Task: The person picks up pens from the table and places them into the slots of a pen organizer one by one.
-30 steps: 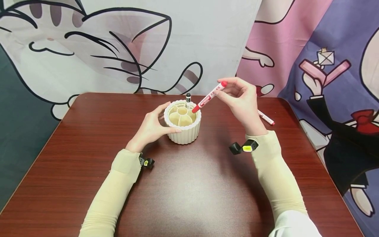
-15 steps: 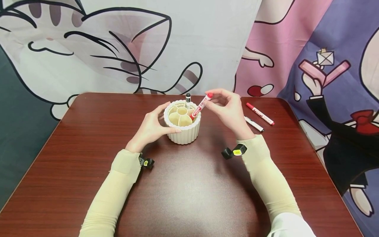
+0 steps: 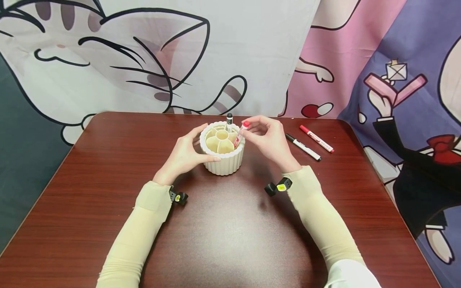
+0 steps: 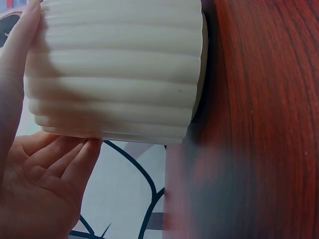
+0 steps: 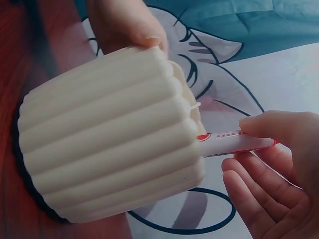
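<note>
A cream, ribbed pen holder (image 3: 225, 166) with petal-shaped compartments stands on the table. My left hand (image 3: 183, 154) grips its left side, thumb along the front and fingers around the back; the left wrist view shows the ribbed wall (image 4: 114, 74) between thumb and fingers. With thumb and fingertips, my right hand (image 3: 268, 140) pinches a red-capped marker (image 5: 227, 144) near its upper end. The marker's lower part is hidden inside a right-hand compartment, and it leans slightly right. A black-tipped marker (image 3: 229, 120) stands upright in a back compartment.
Right of the right hand, a white marker with a black cap (image 3: 304, 148) and another red marker (image 3: 317, 139) lie on the brown table (image 3: 223, 224). A printed cat curtain (image 3: 245, 44) hangs behind the table's far edge.
My right hand has moved left and down, carrying the red marker from above the holder into a compartment. The loose markers behind that hand have come into view. The left hand stays put.
</note>
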A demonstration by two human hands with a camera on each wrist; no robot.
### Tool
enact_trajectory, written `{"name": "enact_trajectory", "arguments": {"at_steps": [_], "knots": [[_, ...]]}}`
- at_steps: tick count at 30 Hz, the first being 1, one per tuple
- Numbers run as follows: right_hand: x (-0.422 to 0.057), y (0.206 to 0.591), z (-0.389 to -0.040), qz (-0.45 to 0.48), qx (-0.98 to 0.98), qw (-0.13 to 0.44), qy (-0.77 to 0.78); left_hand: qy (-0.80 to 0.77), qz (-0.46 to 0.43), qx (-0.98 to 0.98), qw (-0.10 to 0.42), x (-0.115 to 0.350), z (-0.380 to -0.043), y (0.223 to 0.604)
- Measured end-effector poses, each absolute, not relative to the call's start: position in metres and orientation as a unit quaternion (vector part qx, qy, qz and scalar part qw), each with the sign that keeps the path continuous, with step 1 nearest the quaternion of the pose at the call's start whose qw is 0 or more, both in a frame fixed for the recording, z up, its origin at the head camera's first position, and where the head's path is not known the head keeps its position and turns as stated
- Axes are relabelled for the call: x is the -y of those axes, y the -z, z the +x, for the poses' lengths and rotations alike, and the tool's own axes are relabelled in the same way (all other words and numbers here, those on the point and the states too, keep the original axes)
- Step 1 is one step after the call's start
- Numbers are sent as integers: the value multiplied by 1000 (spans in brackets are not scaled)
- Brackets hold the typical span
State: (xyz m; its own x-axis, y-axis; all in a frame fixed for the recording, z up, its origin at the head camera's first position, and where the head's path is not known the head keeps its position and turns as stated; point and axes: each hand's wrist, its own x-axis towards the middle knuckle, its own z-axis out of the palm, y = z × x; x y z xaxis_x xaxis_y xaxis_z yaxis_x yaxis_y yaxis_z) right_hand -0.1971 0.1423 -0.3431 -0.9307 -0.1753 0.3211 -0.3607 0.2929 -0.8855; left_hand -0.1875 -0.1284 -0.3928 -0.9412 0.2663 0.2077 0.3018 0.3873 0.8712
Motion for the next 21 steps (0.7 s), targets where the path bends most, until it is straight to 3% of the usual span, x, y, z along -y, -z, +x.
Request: {"name": "enact_trajectory", "arguments": {"at_steps": [21], "knots": [[-155,360,-198,162,811,61,-559,518,-168,838,24,129,-187,394]]}}
